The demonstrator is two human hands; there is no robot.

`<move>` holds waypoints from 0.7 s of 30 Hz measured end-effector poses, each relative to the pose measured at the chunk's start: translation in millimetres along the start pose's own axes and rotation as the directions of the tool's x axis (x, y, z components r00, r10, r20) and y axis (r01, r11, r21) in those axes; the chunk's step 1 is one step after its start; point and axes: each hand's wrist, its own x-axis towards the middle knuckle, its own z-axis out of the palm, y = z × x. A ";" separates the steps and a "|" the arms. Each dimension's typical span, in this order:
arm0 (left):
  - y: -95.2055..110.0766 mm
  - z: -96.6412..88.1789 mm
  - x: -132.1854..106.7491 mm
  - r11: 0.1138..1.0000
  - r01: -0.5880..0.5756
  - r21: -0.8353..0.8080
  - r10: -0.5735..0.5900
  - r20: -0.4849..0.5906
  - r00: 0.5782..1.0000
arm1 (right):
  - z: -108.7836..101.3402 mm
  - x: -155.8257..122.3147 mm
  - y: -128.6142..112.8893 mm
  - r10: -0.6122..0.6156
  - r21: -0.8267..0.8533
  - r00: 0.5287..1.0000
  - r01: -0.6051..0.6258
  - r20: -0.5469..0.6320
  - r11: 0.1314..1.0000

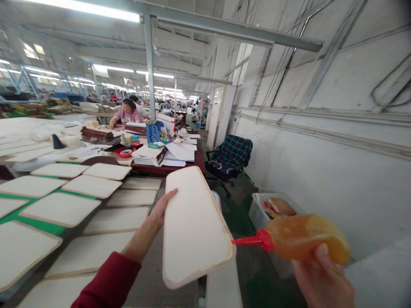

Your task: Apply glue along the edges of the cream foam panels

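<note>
My left hand grips a white panel with rounded corners by its left edge, thumb on the face and the other fingers hidden behind it. The panel is held up, tilted, above the table. In my right hand is a squeeze bottle of amber glue-like liquid, lying sideways with its red nozzle pointing left. The nozzle tip is at the panel's right edge, near the lower corner. A yellowish line runs along the panel's rim. Similar white panels lie spread over the table to the left.
A translucent bin with orange-brown contents stands on the floor at right, by the wall. Beyond the table are an office chair, a desk with papers, a blue basket and a seated person in pink.
</note>
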 end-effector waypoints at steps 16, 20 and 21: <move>-1.0 4.7 -4.2 0.998 -0.002 -0.070 0.001 -0.020 1.000 | -21.8 6.7 14.3 -0.060 -0.034 0.993 0.064 0.098 0.997; -0.9 2.7 -2.5 0.997 -0.046 -0.060 0.043 -0.048 0.998 | -36.3 13.1 22.6 -0.053 -0.077 0.994 0.060 0.098 0.995; -1.0 1.9 -1.9 0.997 -0.056 -0.060 0.053 -0.050 0.997 | -39.6 14.0 24.4 -0.042 -0.070 0.995 0.048 0.086 0.996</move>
